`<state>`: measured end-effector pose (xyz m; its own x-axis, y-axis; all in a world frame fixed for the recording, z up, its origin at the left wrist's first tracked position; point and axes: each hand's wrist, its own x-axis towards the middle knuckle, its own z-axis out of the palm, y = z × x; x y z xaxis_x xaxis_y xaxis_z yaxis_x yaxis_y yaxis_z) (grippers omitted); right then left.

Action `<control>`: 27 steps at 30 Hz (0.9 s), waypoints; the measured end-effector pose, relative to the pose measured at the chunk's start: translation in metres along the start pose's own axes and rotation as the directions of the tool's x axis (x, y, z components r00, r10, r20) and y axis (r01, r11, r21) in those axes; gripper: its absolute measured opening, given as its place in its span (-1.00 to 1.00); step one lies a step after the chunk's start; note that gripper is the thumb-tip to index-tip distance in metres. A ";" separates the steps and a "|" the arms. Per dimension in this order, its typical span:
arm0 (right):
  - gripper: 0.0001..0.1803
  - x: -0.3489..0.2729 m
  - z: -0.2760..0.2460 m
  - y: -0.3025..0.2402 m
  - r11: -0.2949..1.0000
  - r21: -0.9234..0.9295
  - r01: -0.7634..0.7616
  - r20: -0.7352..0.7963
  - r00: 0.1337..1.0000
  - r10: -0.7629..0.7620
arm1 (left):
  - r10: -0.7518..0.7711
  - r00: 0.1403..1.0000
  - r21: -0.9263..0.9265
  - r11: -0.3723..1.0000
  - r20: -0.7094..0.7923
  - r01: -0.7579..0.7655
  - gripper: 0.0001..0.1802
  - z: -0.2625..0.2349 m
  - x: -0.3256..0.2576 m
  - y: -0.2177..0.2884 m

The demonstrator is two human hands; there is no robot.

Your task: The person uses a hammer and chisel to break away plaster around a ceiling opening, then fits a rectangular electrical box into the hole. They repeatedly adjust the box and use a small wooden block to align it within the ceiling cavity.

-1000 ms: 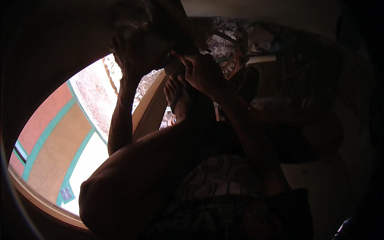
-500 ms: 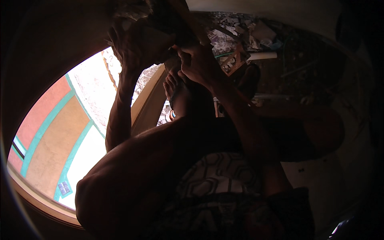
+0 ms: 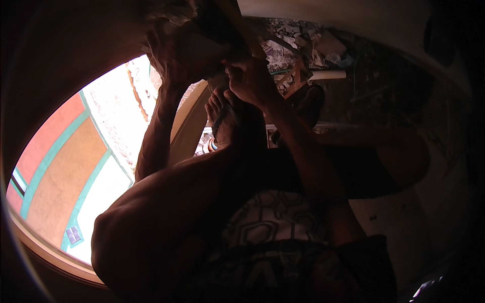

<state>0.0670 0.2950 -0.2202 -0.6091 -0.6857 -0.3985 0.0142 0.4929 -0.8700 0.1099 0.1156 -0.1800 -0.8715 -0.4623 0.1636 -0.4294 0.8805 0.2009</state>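
The scene is dim, so fine detail is lost. At the upper left my left hand (image 3: 166, 60) is bent round the edge of a flat, block-like dull piece (image 3: 204, 49), whose kind I cannot make out. My right hand (image 3: 247, 81) is closed at that piece's right side, thumb and fingers pinched together. Whatever it grips is hidden in shadow. Just above, a slanting wooden strip (image 3: 242, 30) runs down toward my right knuckles. Below the hands my foot (image 3: 225, 113), in a strapped sandal, rests between my arms.
A window-like opening (image 3: 53, 257) with a pale frame is at left, showing a pink, orange and teal wall (image 3: 65, 166) outside. Rubble (image 3: 293, 38), a pale tube (image 3: 327, 74) and a wooden frame (image 3: 298, 78) lie at the upper right. My bent knees fill the middle.
Both hands have moved slightly to the right while keeping much the same hold. The view has shifted a little, and my foot is somewhat better lit.
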 end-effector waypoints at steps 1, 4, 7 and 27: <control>-0.77 0.004 0.004 0.006 0.996 -0.047 0.073 -0.084 0.993 -0.077 | 0.004 1.000 -0.016 1.000 0.014 -0.004 -0.34 0.007 0.000 0.003; -0.68 -0.005 0.000 0.005 0.988 0.155 0.010 -0.110 0.994 0.007 | 0.003 1.000 -0.024 1.000 0.020 -0.002 -0.34 0.011 0.000 0.005; -0.64 -0.010 -0.016 -0.006 0.982 0.163 -0.097 0.009 0.995 0.097 | -0.008 1.000 -0.016 1.000 0.022 0.009 -0.33 0.012 0.001 0.005; -0.64 0.005 -0.010 0.019 0.991 0.136 0.019 -0.007 1.000 -0.018 | -0.015 1.000 -0.020 1.000 0.014 0.015 -0.30 0.012 0.002 0.014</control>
<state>0.0564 0.3060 -0.2357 -0.6145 -0.6908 -0.3810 0.1109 0.4025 -0.9087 0.0992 0.1284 -0.1883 -0.8684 -0.4736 0.1470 -0.4375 0.8713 0.2226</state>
